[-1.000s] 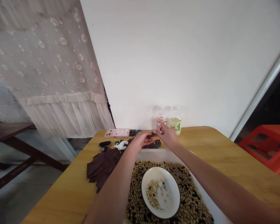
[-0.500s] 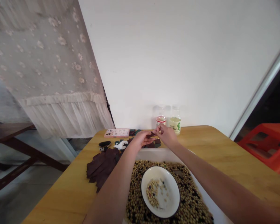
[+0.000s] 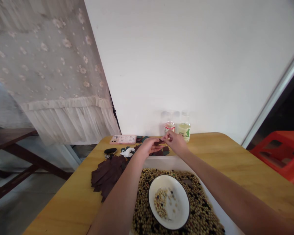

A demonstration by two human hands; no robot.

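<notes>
My left hand [image 3: 150, 147] and my right hand [image 3: 175, 141] meet above the far rim of a white tray [image 3: 166, 160]. Between them is a small dark brown piece [image 3: 158, 142] that looks like cloth or thin leather. The left fingers support it from the near side, while the right thumb and forefinger pinch its edge. Below my forearms, the tray is full of tan and black beads [image 3: 198, 202]. On the beads rests a white bowl [image 3: 183, 212] with a dark rim, holding some loose beads [image 3: 159, 202]. Brown and dark green pieces [image 3: 165, 150] lie behind the tray.
A pile of brown pieces [image 3: 107, 173] lies left of the tray. Behind it are a black key fob [image 3: 110, 151], a crumpled white scrap [image 3: 127, 152] and a phone [image 3: 123, 139]. Two clear bottles [image 3: 170, 125] [image 3: 184, 127] stand by the wall. A red stool [image 3: 281, 153] is at right.
</notes>
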